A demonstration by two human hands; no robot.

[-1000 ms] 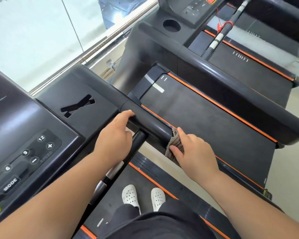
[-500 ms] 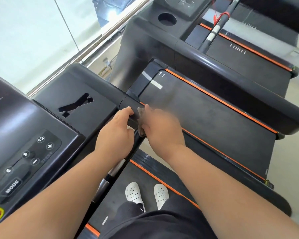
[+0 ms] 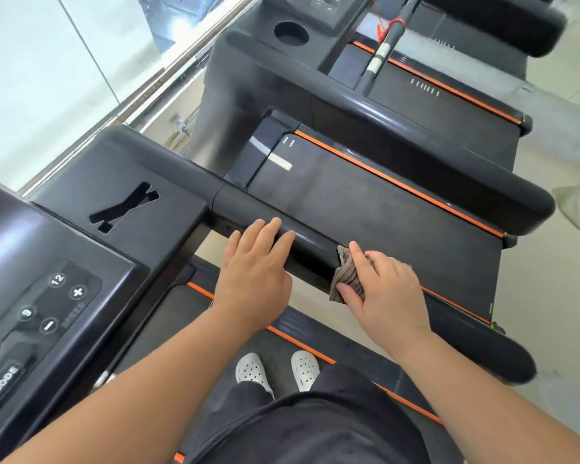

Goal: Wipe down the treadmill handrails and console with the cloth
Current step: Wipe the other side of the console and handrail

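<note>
Handrail wipe in hand: R hand [image 3: 384, 291] gripped cloth [image 3: 347, 279] on handrail [image 3: 310, 242]; L hand [image 3: 253, 272] rested flat, fingers [image 3: 265, 231] released. Next, prob.: slide cloth along rail w/ pressure.

cloth [image 3: 347, 276]: grey-brown, crumpled, draped over the handrail
handrail [image 3: 315, 249]: glossy black bar, running diagonally from the console
console [image 3: 57, 279]: black, with numbered buttons
</note>
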